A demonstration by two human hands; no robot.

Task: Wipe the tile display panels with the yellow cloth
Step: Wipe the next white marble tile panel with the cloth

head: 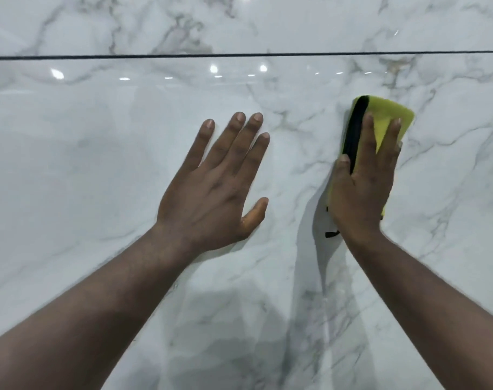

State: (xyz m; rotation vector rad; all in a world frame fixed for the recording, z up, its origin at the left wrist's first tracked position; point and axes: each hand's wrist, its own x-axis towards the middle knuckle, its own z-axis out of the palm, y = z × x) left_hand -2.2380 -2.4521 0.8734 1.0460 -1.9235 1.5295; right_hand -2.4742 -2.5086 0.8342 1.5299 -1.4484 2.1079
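Two forearms reach up to two hands: left hand [211,190] flat on the lower panel [99,164], fingers spread; right hand [360,187] near it, straight fingers pressing the one folded yellow cloth [389,111] onto the same panel. Best to press evenly and overlap strokes up to the single dark seam [239,55], beyond which a second panel [296,21] shows

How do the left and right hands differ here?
The left hand lies bare on the tile; the right hand presses the yellow cloth against it. The left hand's thumb sticks out sideways; the right hand's thumb lies close to its palm. Both are flat, fingers straight, on one tile.
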